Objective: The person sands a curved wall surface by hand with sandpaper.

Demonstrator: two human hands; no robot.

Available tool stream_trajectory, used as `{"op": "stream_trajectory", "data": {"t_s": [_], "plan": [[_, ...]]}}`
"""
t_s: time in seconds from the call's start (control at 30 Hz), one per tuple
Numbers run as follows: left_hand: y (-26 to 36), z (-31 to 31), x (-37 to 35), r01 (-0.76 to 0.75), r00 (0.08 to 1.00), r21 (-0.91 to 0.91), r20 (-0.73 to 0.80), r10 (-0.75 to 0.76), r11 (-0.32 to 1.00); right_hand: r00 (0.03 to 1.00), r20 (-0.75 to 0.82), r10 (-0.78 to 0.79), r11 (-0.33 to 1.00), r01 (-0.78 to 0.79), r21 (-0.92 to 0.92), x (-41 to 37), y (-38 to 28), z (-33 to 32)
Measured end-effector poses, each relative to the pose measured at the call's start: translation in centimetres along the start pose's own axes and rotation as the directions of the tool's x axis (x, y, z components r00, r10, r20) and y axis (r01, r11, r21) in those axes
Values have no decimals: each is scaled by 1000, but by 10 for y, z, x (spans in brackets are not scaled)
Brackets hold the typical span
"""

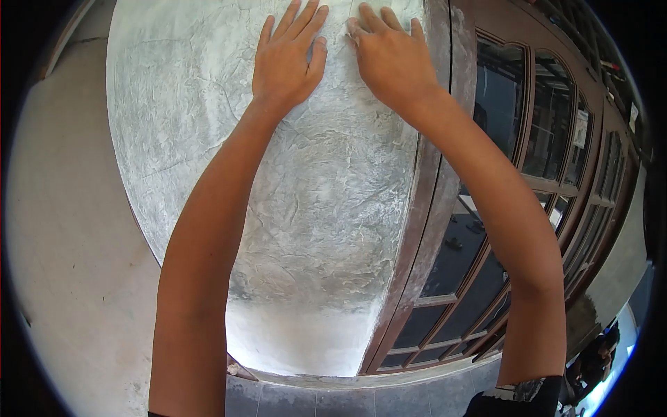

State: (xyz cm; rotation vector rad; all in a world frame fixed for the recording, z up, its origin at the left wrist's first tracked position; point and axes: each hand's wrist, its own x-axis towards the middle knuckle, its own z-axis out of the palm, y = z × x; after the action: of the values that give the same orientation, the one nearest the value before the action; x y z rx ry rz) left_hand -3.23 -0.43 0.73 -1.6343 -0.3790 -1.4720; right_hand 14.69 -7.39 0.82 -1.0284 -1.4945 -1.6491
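Observation:
Both of my arms reach up against a rough grey-white plastered wall. My left hand lies on the upper part of the wall, palm down with its fingers spread. To its right, my right hand rests on the same wall near its right edge, fingers apart and pointing up. A gap of bare plaster separates the two hands. Neither hand shows an object in it, though both palms are hidden.
A brown wooden frame with glass-paned doors borders the wall on the right. A plain beige wall stands at the left. Grey floor tiles lie below. Another person in dark clothes is at the lower right.

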Motion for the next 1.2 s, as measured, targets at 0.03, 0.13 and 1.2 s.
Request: {"op": "stream_trajectory", "data": {"t_s": [0.03, 0.13, 1.2], "plan": [[0, 0, -1, 4, 1000, -2, 4, -4, 1000, 981, -170, -89, 996, 87, -18, -18, -10, 7], [-1, 1, -1, 31, 999, -20, -9, -31, 999, 971, -143, -190, 981, 182, -68, -57, -28, 8], [-2, 2, 0, 14, 998, -48, -60, -17, 999, 978, -59, -201, 975, 194, -107, -61, -59, 2]]}}
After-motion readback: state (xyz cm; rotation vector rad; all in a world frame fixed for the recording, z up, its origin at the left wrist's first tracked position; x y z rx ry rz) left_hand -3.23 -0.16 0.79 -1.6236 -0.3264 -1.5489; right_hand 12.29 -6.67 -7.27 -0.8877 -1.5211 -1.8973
